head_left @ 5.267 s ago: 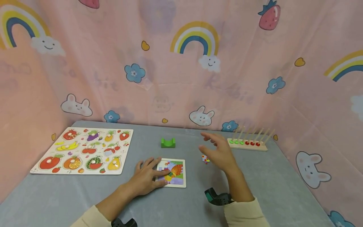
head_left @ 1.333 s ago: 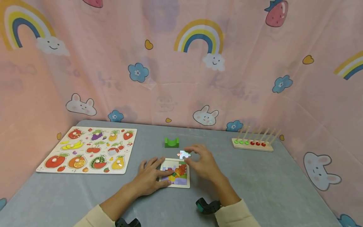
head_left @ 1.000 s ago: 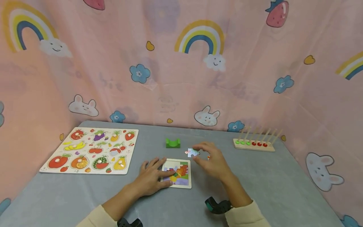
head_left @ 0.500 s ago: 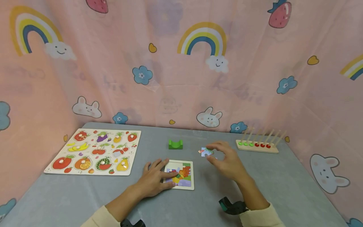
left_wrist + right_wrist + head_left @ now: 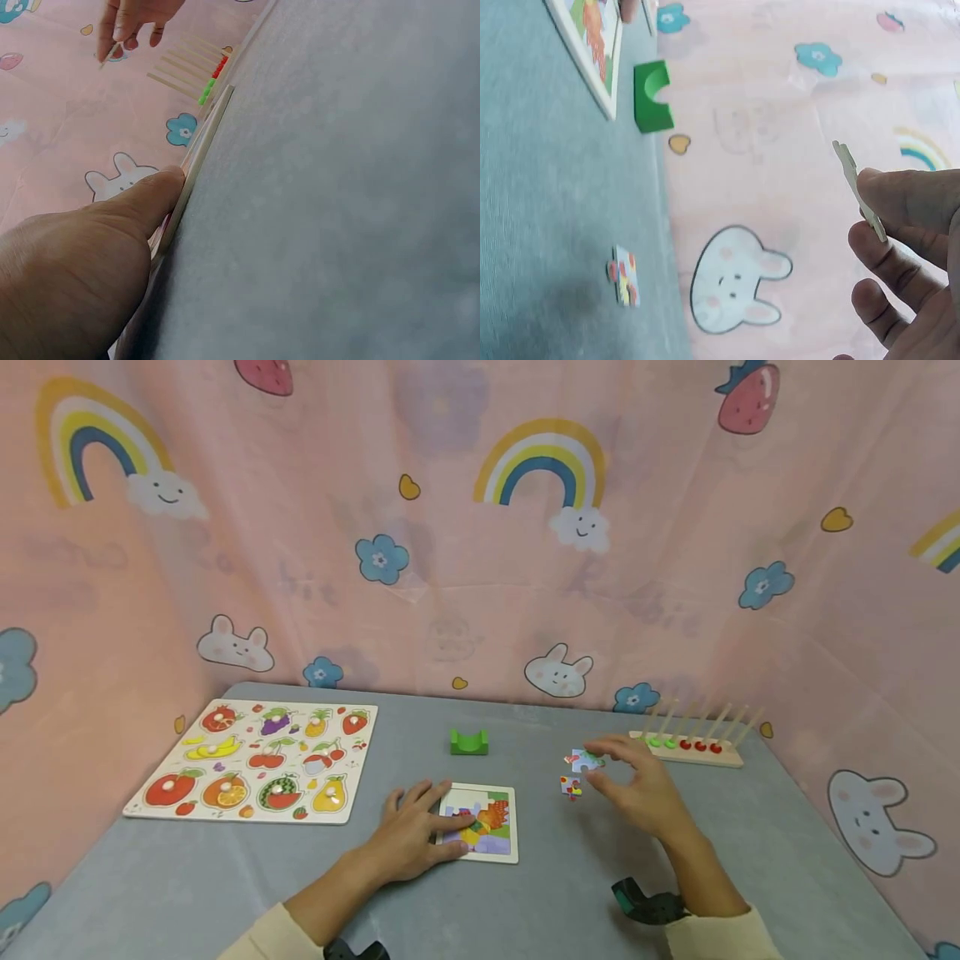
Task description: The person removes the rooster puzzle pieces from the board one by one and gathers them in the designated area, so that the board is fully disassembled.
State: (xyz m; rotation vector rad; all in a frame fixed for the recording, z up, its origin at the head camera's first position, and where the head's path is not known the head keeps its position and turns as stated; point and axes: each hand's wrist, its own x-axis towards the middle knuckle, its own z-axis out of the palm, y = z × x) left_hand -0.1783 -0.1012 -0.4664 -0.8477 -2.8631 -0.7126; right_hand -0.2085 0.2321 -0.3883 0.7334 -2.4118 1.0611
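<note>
My left hand (image 5: 408,835) lies with extended fingers on a small jigsaw puzzle in a pale wooden frame (image 5: 514,835), covering part of its picture. In the left wrist view the thumb (image 5: 146,196) rests at the frame's edge. My right hand (image 5: 645,789) pinches a light blue puzzle piece (image 5: 583,761) between thumb and fingers, raised above the table. The right wrist view shows this piece (image 5: 859,191) nearly edge-on. A second puzzle piece (image 5: 571,787), red, yellow and white, lies on the table below the right hand.
A fruit peg board (image 5: 251,760) lies at the left of the grey table. A green block (image 5: 468,742) with a curved notch stands behind the puzzle. At the back right is a wooden bead rack (image 5: 701,756) with upright sticks. A pink patterned curtain (image 5: 442,602) surrounds the table.
The right hand, bare of any piece 5.3 s ago, held the piece by the puzzle's upper right corner 1.3 s ago. It has since carried it right. The left hand stays on the puzzle.
</note>
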